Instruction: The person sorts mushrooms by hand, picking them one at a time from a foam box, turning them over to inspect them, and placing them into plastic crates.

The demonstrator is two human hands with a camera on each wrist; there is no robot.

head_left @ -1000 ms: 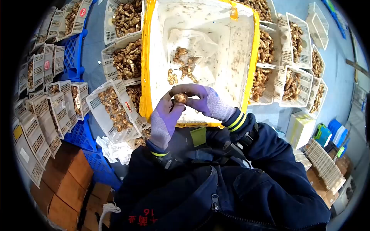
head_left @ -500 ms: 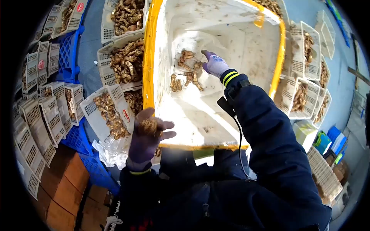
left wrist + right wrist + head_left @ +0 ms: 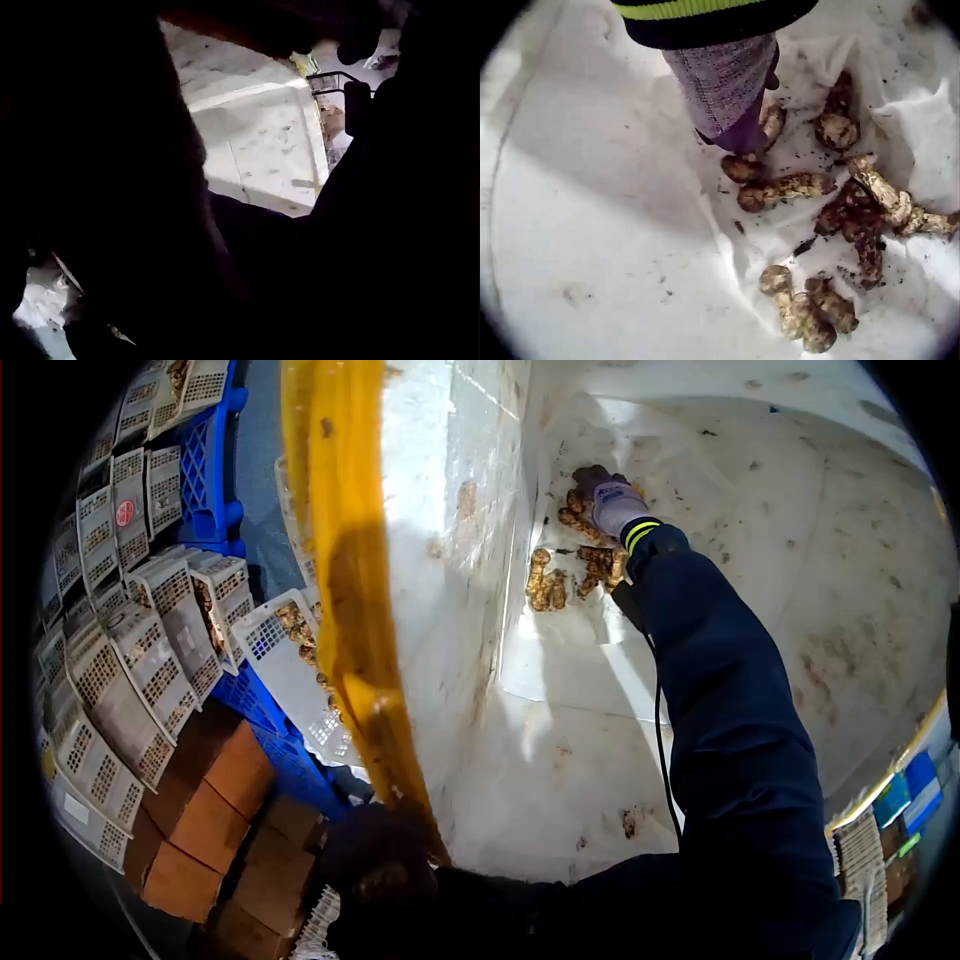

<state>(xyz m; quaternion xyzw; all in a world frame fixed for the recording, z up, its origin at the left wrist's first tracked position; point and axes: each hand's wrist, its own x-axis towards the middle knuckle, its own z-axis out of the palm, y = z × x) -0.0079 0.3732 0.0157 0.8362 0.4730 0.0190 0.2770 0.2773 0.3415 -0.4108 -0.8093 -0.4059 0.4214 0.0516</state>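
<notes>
1. White foam box [image 3: 435, 560], one; left rim wrapped in yellow tape [image 3: 352, 575]; bare floor lies open to the right of and below the mushrooms
2. Brown-and-cream knobbly mushrooms [image 3: 787, 189], about seven in the right-wrist view, some overlapping, so the exact count is uncertain; on a crumpled white sheet [image 3: 922, 142] in the box, near its left wall
3. Purple-gloved right hand [image 3: 612, 500], one, down among the mushrooms; right-wrist view shows the glove meeting a mushroom, detail hard to read from the head; pinching or not, cannot tell
4. Shadowed left hand [image 3: 385, 850], one, by the box's near left edge; finger posture cannot be told, left-wrist view being mostly black around a bright slice of box
5. White perforated crates [image 3: 112, 688], more than ten, beyond the taped rim, head view
</notes>
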